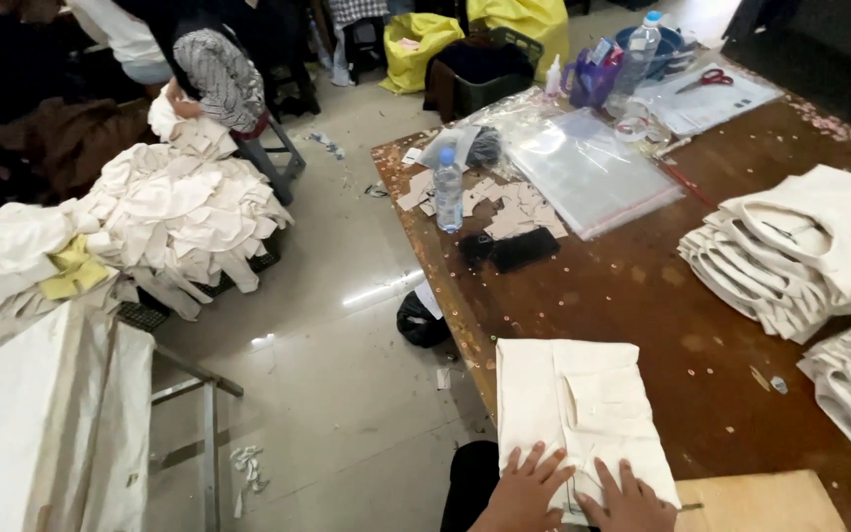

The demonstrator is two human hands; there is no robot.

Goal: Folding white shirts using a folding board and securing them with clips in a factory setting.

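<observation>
Pressing down flat, the left hand (522, 490) and right hand (630, 498) lie side by side, fingers spread, on the near end of a folded cream garment (578, 414) at the brown tabletop's (642, 296) near edge. Further up, a water bottle (448, 189) stands capped, little liquid visible inside; clear zip bags (583, 167) lie flat, and folded garment stacks (800, 251) sit right.

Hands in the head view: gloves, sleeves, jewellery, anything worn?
Both the left hand and right hand are bare: no gloves, no rings visible. Only hands and wrists show at the bottom edge; no sleeve, watch or bracelet is in view.
</observation>
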